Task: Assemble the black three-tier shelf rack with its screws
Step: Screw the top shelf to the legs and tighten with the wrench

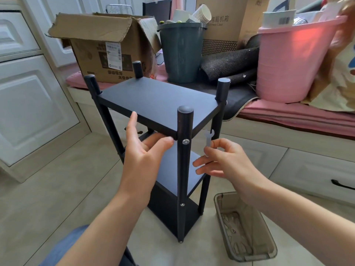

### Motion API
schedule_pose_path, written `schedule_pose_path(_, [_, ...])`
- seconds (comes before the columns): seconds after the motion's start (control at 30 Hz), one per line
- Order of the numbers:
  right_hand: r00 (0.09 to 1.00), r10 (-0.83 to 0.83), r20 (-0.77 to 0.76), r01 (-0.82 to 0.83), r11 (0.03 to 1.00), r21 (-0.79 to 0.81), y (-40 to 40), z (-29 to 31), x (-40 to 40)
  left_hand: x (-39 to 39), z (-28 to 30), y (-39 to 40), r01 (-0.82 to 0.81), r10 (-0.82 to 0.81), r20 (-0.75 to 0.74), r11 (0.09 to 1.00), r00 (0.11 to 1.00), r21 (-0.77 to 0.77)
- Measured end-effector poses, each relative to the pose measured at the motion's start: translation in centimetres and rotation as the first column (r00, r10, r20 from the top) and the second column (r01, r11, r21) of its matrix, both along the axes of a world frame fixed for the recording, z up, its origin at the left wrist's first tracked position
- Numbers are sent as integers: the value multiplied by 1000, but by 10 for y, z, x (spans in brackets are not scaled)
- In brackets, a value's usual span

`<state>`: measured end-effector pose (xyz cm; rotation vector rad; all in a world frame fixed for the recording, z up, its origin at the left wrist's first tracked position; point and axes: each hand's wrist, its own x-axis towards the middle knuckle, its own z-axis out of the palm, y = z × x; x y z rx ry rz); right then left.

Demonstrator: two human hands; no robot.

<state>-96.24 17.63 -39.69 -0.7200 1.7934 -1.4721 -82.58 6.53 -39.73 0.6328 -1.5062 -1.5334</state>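
Note:
The black three-tier shelf rack (153, 100) stands upright on the tiled floor, with its four round posts rising above the top board. A silver screw head (185, 141) shows on the near post (184, 169) just below the top board, and another (182, 204) sits lower down. My left hand (142, 148) is spread, fingers straight, at the front edge of the top board, thumb near the post. My right hand (224, 162) pinches a small flat grey wrench (208, 138) between thumb and forefinger, just right of the near post.
A clear brownish plastic tray (249, 252) with a screw inside lies on the floor at the lower right. Behind the rack a bench holds an open cardboard box (99, 47), a dark green bucket (181, 52) and a pink tub (288, 60). White cabinets stand on the left.

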Motion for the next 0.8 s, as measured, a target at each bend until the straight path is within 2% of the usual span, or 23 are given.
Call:
schedule_pose_path(0.13, [998, 22, -57, -20, 999, 25, 5, -3, 2, -2, 3, 1, 53, -50, -50, 997, 997, 55])
schedule_pose_path(0.3, [999, 34, -9, -35, 999, -8, 3, -2, 1, -10, -2, 11, 99, -83, -125, 988, 989, 123])
schedule_pose_path(0.43, [999, 36, 31, -35, 998, -45, -3, -2, 1, -16, -10, 21, 101, -84, -113, 982, 990, 157])
schedule_pose_path(0.67, [999, 34, 6, -33, 993, -114, -11, -1, -2, -19, -12, 18, 93, -52, -159, 959, 986, 267])
schedule_pose_path(0.8, [999, 39, -7, -39, 988, -147, -13, 0, -4, -21, -12, 16, 130, -74, -201, 952, 977, 279])
